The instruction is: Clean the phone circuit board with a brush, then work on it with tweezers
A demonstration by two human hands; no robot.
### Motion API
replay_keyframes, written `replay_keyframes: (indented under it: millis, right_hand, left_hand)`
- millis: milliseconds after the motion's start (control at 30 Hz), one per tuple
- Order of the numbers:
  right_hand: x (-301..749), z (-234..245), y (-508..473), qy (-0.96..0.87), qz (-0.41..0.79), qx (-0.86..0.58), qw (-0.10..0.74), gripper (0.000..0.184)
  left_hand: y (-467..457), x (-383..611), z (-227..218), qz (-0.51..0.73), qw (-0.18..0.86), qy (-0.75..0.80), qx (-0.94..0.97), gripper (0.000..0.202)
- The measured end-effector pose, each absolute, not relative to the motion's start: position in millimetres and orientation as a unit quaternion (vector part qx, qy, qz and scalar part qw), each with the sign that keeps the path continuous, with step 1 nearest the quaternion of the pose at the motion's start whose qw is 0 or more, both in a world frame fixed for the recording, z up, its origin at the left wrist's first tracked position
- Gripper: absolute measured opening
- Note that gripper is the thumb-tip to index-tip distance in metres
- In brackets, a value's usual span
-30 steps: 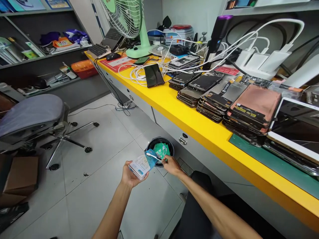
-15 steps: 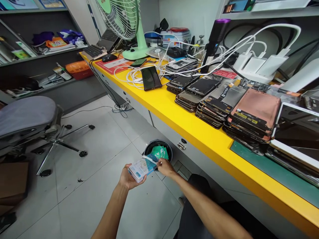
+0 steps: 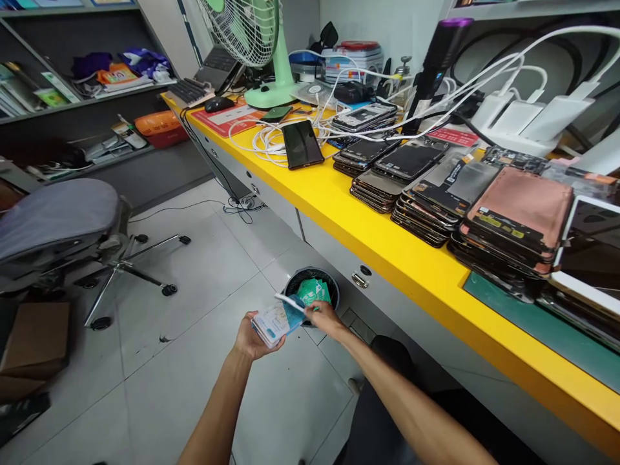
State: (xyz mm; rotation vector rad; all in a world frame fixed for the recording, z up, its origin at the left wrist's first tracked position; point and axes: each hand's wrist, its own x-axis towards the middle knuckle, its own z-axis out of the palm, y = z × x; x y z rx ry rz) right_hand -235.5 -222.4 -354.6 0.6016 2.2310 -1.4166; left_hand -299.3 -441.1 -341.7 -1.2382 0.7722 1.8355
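Observation:
My left hand (image 3: 250,337) is curled around a small stack of white and blue packets (image 3: 274,320), held out over the tiled floor. My right hand (image 3: 325,318) pinches a thin white strip (image 3: 289,301) that lies across the top packet. Both hands hover just in front of a round black bin (image 3: 291,283) on the floor, which holds green packets (image 3: 314,290). The bin stands below the front of the yellow workbench (image 3: 382,242).
Stacks of phone screens (image 3: 426,194) and a black phone (image 3: 302,144) lie on the bench with white cables (image 3: 271,139) and chargers (image 3: 523,113). A green fan (image 3: 261,39) stands at the far end. A grey office chair (image 3: 62,226) and a cardboard box (image 3: 36,339) sit on the left.
My right hand has lifted the white strip's far end a little off the top packet. Both hands stay over the bin; the view shifted slightly.

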Motion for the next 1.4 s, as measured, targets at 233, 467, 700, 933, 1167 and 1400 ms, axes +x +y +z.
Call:
replay_keyframes:
  millis: [233,467,700,933,1167,1400]
  right_hand:
    - [-238,-358,-236,0.812,-0.5,0.228,0.197,0.031]
    - [-234,-353,-235,0.815,-0.506,0.214,0.185,0.031]
    - [-228,-350,-235,0.797,-0.529,0.184,0.223,0.027]
    - [-230,-357,-223,0.801,-0.528,0.207,0.19,0.03]
    - [-224,-368,-217,0.802,-0.521,0.231,0.18,0.029]
    - [-219,-378,-213,0.792,-0.532,0.217,0.208,0.028]
  left_hand:
    - [-437,-294,-346,0.72,0.394,0.302,-0.485,0.041]
    - [-437,-296,-342,0.736,0.379,0.298,-0.475,0.041]
    - [-437,-299,-344,0.751,0.353,0.31,-0.464,0.041]
    - [-439,-307,-340,0.759,0.333,0.315,-0.462,0.043]
    - [-441,-308,-340,0.764,0.311,0.312,-0.471,0.043]
    - [-441,-304,-345,0.768,0.295,0.303,-0.481,0.043]
